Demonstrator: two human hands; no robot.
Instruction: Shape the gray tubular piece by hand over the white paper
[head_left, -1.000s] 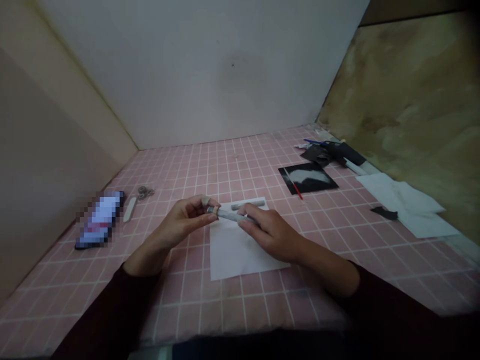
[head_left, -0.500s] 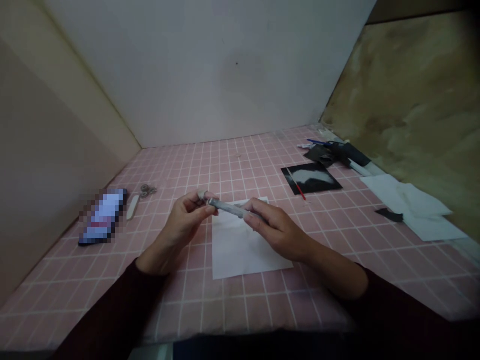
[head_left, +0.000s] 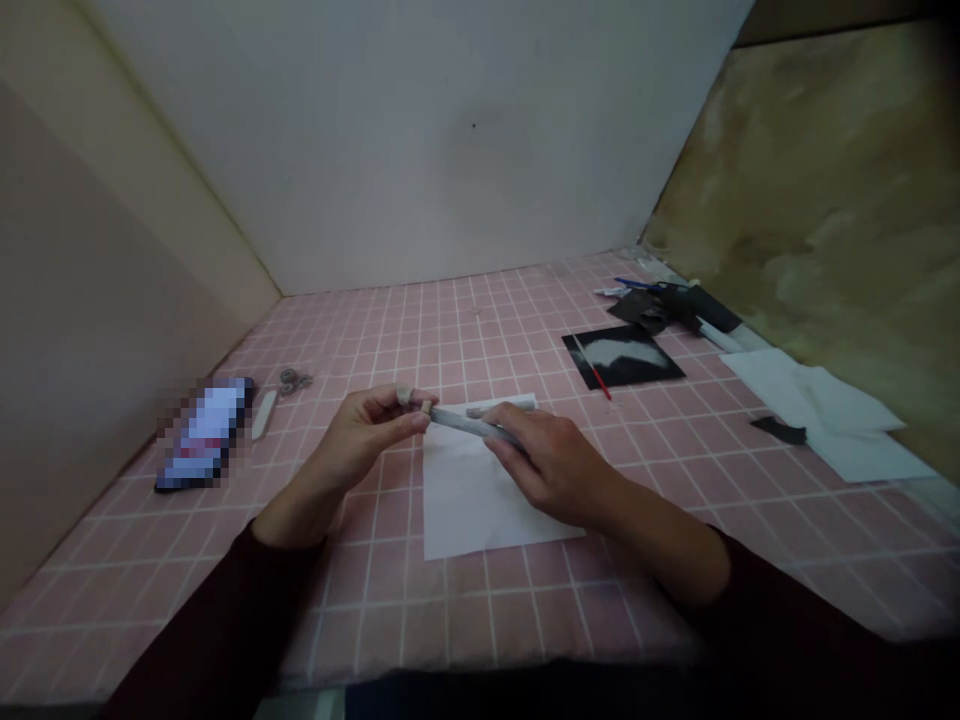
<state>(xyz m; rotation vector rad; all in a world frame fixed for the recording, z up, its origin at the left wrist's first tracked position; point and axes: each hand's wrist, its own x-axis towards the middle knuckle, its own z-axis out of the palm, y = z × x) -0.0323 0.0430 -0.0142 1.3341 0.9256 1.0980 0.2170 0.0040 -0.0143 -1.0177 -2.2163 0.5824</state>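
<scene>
My right hand [head_left: 559, 455] is closed around a slim grey stick [head_left: 466, 424], which slants up to the left. At the stick's far end, my left hand [head_left: 361, 425] pinches with thumb and fingertips, where a small tan piece [head_left: 426, 408] shows; whether that piece belongs to the stick I cannot tell. A pale greyish band [head_left: 405, 394] sits around a left finger. Under both hands lies a white sheet of paper [head_left: 480, 505]. On its far edge, partly behind my right fingers, rests another grey stick-like piece [head_left: 517, 406].
To the left lie a phone [head_left: 206, 430], a white flat strip [head_left: 264, 415] and some small grey rings or coils [head_left: 294, 380]. On the right are a dark sheet with pale dust [head_left: 630, 375], a red-tipped thin stick [head_left: 600, 380], white papers [head_left: 855, 440] and a dark scrap [head_left: 780, 430].
My right hand has shifted slightly along the stick, and its fingers have opened a little. The piece on the paper's far edge shows more now. My left hand has barely moved.
</scene>
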